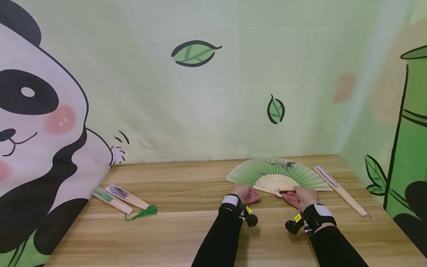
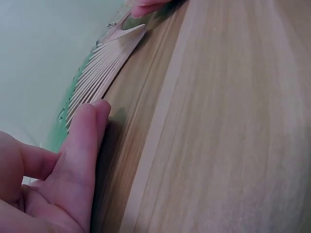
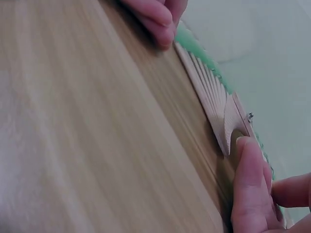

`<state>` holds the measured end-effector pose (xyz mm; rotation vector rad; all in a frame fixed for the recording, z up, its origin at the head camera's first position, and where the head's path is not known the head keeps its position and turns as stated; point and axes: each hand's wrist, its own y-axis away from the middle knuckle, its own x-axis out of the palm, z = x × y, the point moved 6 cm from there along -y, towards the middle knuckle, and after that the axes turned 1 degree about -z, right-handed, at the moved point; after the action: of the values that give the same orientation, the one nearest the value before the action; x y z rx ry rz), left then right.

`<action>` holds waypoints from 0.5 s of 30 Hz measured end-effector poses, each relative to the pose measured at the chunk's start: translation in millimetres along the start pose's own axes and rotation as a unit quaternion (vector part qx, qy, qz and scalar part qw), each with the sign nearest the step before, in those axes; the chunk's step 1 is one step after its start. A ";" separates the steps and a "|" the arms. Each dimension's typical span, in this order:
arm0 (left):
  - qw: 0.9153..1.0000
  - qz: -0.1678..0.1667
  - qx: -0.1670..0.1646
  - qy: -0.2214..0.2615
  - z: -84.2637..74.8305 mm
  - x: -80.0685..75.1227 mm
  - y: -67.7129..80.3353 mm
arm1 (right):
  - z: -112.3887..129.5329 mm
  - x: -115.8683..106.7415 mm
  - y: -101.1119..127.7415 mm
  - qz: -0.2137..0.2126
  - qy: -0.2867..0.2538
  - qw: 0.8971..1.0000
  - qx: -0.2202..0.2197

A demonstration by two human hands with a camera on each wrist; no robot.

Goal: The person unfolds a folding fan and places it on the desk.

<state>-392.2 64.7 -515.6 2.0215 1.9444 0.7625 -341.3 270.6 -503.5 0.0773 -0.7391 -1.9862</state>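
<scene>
- A green paper fan (image 1: pixel 277 174) lies spread wide open on the wooden surface (image 1: pixel 186 230), close to the back wall
- The left hand (image 1: pixel 245 193) sits at the fan's left edge; its fingers (image 2: pixel 85 145) are nearly straight and touch the wooden ribs there, not wrapped round anything
- The right hand (image 1: pixel 301 197) is just to the right of the fan's pivot; its fingers (image 3: pixel 250 174) press by the rivet end, fairly straight, and I cannot tell if they pinch the fan
- A closed fan (image 1: pixel 340 190) lies just right of the green fan
- Two more closed fans (image 1: pixel 118 198) with a green tassel (image 1: pixel 143 212) lie far to the left of the green fan, near the panda picture (image 1: pixel 36 122)
</scene>
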 end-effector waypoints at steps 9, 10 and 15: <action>0.999 0.008 0.033 -0.009 -3.0 0.4 4.2 | 0.4 0.0 3.4 -0.006 0.033 0.999 -0.023; 0.999 0.011 0.040 -0.009 -3.2 0.6 4.6 | 0.8 0.0 5.0 -0.006 0.041 0.999 -0.029; 0.997 0.044 0.053 -0.040 -3.4 6.6 10.0 | 3.2 -2.9 18.3 -0.016 0.112 0.992 -0.049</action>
<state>-385.4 69.6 -506.3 2.1767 1.8987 0.5981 -326.7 268.3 -491.9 0.2511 -0.4976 -2.0008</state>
